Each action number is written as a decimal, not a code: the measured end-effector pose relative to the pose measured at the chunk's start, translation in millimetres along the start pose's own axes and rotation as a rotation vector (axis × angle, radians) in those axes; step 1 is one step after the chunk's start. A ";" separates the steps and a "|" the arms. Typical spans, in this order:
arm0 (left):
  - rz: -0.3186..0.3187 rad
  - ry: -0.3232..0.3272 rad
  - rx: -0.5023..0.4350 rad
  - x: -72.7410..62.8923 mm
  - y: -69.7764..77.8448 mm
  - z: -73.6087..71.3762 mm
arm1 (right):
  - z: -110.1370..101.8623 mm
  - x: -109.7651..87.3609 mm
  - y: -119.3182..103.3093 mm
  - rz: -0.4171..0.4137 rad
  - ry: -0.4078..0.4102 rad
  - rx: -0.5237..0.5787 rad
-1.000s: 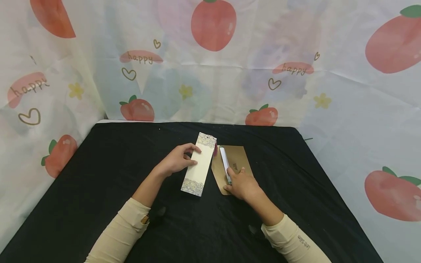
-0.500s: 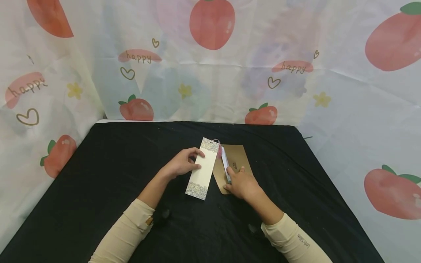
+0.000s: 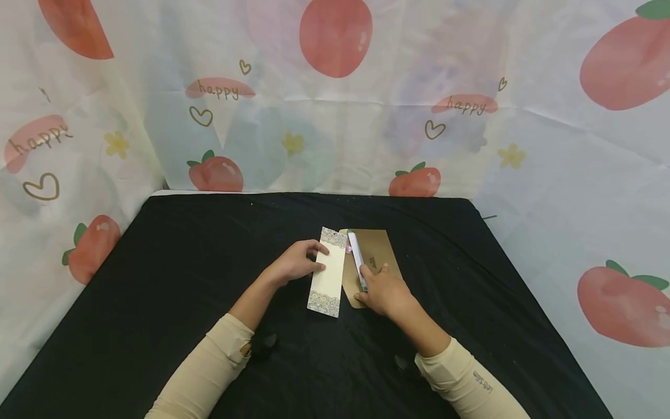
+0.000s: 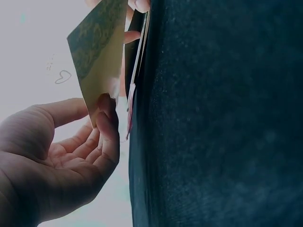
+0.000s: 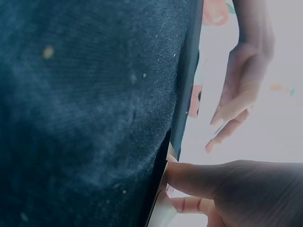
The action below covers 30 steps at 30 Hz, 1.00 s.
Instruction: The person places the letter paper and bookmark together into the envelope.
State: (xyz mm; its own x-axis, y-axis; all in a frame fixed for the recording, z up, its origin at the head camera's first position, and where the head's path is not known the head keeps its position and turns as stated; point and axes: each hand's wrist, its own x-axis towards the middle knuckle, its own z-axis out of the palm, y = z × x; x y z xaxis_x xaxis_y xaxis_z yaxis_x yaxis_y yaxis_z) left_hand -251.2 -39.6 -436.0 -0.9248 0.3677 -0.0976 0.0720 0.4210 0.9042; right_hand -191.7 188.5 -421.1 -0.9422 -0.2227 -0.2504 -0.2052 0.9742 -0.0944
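My left hand point(image 3: 295, 262) pinches a long cream bookmark point(image 3: 328, 273) by its left edge, thumb on the near face. Patterned lace-like bands run across both ends of it. A pink tassel point(image 3: 349, 248) shows beside its upper right edge. In the left wrist view the bookmark point(image 4: 97, 56) stands tilted off the black cloth. To its right lies a kraft-brown notebook point(image 3: 384, 244) with a narrow white strip point(image 3: 356, 253) slanting along it. My right hand point(image 3: 387, 291) grips the notebook near the strip's lower end; the right wrist view shows the thumb point(image 5: 189, 177) at its edge.
Black cloth point(image 3: 183, 279) covers the table. Behind it and at the sides hangs a pale curtain point(image 3: 340, 145) printed with red fruit, hearts and the word happy.
My left hand has moved right and slightly nearer with the bookmark, which has turned to stand straighter beside and partly over the notebook's left edge. My right hand has hardly moved.
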 end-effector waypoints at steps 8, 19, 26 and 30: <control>-0.006 -0.007 -0.021 2.5 3.5 3.4 | 0.4 0.2 1.2 0.001 -0.005 -0.001; 0.010 0.005 0.018 11.2 2.7 10.5 | -2.1 0.7 0.0 -0.001 -0.022 0.005; 0.006 0.027 0.038 17.0 1.1 15.3 | -2.9 0.9 1.0 -0.008 -0.027 0.010; -0.003 0.034 0.061 19.1 2.3 17.3 | -4.1 1.7 1.5 -0.020 -0.031 0.002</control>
State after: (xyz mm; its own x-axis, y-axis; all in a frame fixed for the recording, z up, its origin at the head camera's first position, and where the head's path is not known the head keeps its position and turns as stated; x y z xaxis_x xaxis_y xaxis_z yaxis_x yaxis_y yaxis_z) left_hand -262.2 -17.3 -442.9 -0.9370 0.3387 -0.0856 0.0907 0.4725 0.8767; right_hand -194.7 189.8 -417.7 -0.9290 -0.2435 -0.2786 -0.2237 0.9694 -0.1013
